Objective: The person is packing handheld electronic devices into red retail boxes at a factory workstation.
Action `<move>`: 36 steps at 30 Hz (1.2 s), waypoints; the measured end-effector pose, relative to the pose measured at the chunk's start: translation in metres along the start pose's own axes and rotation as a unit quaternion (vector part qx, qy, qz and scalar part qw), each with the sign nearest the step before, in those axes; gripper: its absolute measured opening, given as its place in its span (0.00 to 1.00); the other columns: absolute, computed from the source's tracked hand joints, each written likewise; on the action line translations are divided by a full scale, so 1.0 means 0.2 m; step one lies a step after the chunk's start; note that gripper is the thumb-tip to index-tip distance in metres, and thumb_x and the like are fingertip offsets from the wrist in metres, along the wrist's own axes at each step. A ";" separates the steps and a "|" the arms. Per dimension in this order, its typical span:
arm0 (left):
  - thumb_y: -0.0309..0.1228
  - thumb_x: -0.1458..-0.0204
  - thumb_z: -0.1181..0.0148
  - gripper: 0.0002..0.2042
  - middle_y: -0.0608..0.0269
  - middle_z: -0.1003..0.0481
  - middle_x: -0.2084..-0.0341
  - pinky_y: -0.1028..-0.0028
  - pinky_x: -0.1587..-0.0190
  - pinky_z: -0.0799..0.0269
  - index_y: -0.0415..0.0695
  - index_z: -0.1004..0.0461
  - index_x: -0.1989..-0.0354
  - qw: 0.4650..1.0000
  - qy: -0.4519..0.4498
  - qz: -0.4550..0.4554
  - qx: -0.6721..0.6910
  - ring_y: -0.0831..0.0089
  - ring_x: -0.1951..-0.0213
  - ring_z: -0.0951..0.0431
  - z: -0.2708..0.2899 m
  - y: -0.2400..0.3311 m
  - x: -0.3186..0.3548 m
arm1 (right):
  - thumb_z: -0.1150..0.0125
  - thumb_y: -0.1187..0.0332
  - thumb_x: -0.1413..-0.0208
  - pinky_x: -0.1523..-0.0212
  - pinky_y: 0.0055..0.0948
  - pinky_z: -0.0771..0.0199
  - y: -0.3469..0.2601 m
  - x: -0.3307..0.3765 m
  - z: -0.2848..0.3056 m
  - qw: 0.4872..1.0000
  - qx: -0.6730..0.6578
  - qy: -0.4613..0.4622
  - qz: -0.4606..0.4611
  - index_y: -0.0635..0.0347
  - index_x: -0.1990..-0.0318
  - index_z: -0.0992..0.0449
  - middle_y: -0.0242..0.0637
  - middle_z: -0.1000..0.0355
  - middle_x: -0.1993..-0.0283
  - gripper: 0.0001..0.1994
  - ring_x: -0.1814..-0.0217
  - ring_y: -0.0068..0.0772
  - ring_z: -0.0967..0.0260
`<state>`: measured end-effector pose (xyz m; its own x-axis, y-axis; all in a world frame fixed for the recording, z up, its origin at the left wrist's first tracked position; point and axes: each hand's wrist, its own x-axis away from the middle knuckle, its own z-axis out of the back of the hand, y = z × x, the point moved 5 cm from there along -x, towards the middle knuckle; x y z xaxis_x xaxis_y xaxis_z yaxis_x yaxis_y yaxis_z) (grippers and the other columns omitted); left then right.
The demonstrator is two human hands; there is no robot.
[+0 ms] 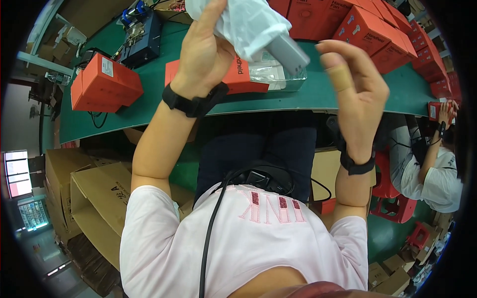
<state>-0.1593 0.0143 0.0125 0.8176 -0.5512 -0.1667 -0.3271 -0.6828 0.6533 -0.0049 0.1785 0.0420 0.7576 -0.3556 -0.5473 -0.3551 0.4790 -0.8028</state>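
At the top middle, my left hand (pixel 208 54) grips a soft white bag (pixel 253 22) above the table. Out of the bag's lower right end sticks the grey, rounded handle of a device (pixel 288 52); the bag hides the rest of it. My right hand (pixel 360 84) is raised just right of that grey end, apart from it, its fingers bent, spread and holding nothing. A tan band wraps its thumb. Below the bag lies a red box (pixel 243 79) with a clear plastic tray (pixel 278 74) at its right end, partly covered by my left hand and wrist.
Several red boxes (pixel 367 32) are stacked at the back right of the green table (pixel 164 107). Another red box (pixel 107 84) stands at left, near a dark machine (pixel 141 42). Cardboard cartons (pixel 99 193) sit below left. A co-worker (pixel 432 169) handles a red box at far right.
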 end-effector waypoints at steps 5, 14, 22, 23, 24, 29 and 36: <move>0.45 0.31 0.53 0.22 0.60 0.25 0.44 0.63 0.40 0.28 0.42 0.34 0.37 0.995 0.021 -0.030 -0.089 0.66 0.43 0.23 -0.01 -0.08 0.11 | 0.30 0.59 0.46 0.63 0.24 0.29 0.07 0.02 -0.20 0.955 -0.077 -0.217 -0.186 0.70 0.54 0.21 0.36 0.24 0.67 0.21 0.67 0.22 0.29; 0.53 0.31 0.58 0.28 0.59 0.27 0.42 0.56 0.35 0.33 0.42 0.36 0.35 0.995 0.088 -0.048 0.008 0.61 0.39 0.28 0.07 -0.05 0.12 | 0.27 0.67 0.49 0.61 0.29 0.25 0.05 0.17 -0.24 0.973 0.201 -0.086 -0.067 0.63 0.53 0.26 0.37 0.23 0.65 0.19 0.63 0.28 0.24; 0.48 0.39 0.39 0.23 0.64 0.22 0.52 0.61 0.43 0.26 0.45 0.29 0.43 0.989 0.115 0.014 0.091 0.66 0.49 0.21 0.11 -0.18 0.11 | 0.33 0.62 0.40 0.61 0.26 0.26 0.09 0.21 -0.26 0.984 0.006 -0.111 -0.137 0.64 0.47 0.22 0.39 0.22 0.59 0.18 0.63 0.25 0.26; 0.47 0.39 0.39 0.23 0.63 0.22 0.52 0.62 0.43 0.26 0.45 0.29 0.43 0.984 0.146 0.039 0.090 0.66 0.50 0.21 0.12 -0.19 0.11 | 0.37 0.60 0.37 0.61 0.25 0.26 0.12 0.23 -0.27 0.961 -0.149 -0.106 -0.206 0.64 0.45 0.22 0.38 0.22 0.57 0.19 0.63 0.24 0.26; 0.44 0.38 0.40 0.21 0.64 0.22 0.53 0.65 0.44 0.26 0.44 0.29 0.43 0.987 0.121 0.043 0.093 0.68 0.50 0.21 0.10 -0.19 0.11 | 0.43 0.61 0.34 0.64 0.22 0.26 0.14 0.24 -0.27 0.952 -0.169 -0.117 -0.226 0.65 0.44 0.23 0.35 0.23 0.58 0.18 0.64 0.21 0.27; 0.42 0.31 0.50 0.16 0.63 0.21 0.55 0.62 0.46 0.25 0.45 0.30 0.44 0.972 0.182 0.075 0.129 0.66 0.53 0.20 0.00 -0.17 0.11 | 0.44 0.68 0.37 0.67 0.21 0.25 0.17 0.27 -0.28 0.904 -0.261 -0.107 -0.322 0.65 0.42 0.27 0.37 0.26 0.58 0.18 0.64 0.22 0.27; 0.43 0.29 0.57 0.18 0.61 0.22 0.55 0.62 0.45 0.26 0.43 0.30 0.44 0.976 0.174 0.090 0.098 0.65 0.52 0.21 -0.06 -0.17 0.10 | 0.45 0.71 0.40 0.66 0.22 0.23 0.19 0.26 -0.25 0.944 -0.206 -0.057 -0.251 0.67 0.40 0.29 0.38 0.28 0.57 0.20 0.66 0.24 0.26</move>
<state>-0.1269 0.0319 -0.0046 0.8390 -0.4976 0.2203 -0.5363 -0.6879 0.4890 -0.0063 0.1385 -0.0294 0.9326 -0.3554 -0.0635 -0.1010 -0.0879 -0.9910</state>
